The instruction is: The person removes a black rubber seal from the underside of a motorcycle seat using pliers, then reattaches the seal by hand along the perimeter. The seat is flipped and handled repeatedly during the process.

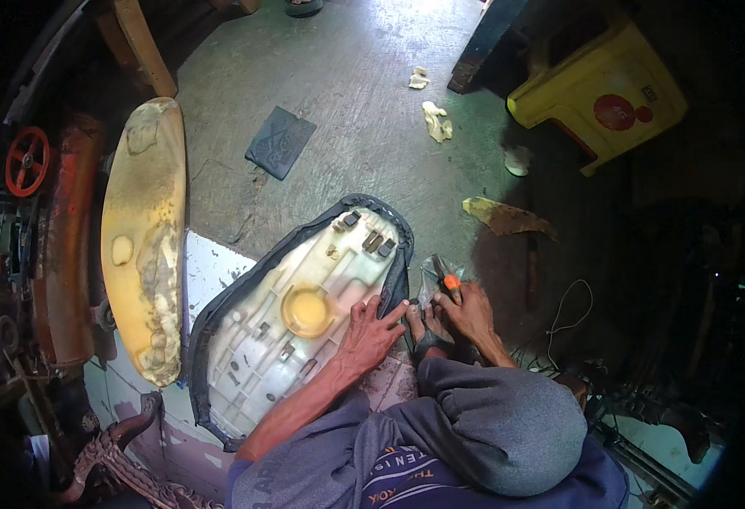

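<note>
A motorcycle seat (245, 339) lies upside down in front of me, its ribbed white plastic base facing up. Black cover material (304, 233) is folded around its rim. My left hand (368, 331) rests on the seat's right edge, fingers spread and stretched toward the black cover. Beside the seat, my right hand (471, 316) has its fingers around the handle of an orange-and-black hand tool (450, 284), which looks like pliers. The tool's tip lies over a clear plastic bag (427, 284). My foot (427, 327) is between the two hands.
At left stands a worn yellow foam seat pad (143, 246). A dark flat square piece (281, 142) and foam scraps (437, 121) lie on the floor ahead. A yellow plastic stool (601, 93) is at far right. Thin cord (569, 310) curls at right.
</note>
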`<action>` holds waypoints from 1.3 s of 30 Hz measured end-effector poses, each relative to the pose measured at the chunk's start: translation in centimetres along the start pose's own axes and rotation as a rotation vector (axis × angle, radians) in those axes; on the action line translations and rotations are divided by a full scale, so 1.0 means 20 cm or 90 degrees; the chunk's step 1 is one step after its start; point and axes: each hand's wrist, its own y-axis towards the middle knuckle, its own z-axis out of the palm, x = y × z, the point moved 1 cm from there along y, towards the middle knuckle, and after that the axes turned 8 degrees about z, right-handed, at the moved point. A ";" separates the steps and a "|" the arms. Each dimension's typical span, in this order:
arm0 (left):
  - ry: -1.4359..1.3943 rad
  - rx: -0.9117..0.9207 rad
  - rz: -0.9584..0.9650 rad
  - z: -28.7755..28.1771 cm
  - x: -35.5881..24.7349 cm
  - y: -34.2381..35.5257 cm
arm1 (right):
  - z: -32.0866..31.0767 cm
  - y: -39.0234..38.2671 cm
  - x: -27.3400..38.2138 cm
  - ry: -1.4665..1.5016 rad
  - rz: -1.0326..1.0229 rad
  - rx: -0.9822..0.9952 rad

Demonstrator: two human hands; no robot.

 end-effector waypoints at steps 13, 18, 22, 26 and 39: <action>0.047 -0.023 -0.019 0.02 0.00 0.00 | 0.16 0.31 0.38 -0.154 -0.073 0.115; 0.033 -0.023 -0.044 0.03 0.00 -0.01 | 0.22 0.27 0.20 0.114 0.104 0.100; 0.023 -0.021 -0.009 0.03 0.02 -0.03 | 0.23 0.23 0.18 0.080 0.083 0.054; 0.020 -0.041 0.005 0.03 0.02 -0.03 | 0.20 0.24 0.20 0.042 -0.056 -0.035; -0.094 -0.008 0.027 -0.01 -0.04 -0.07 | 0.40 0.37 0.03 0.067 0.092 0.044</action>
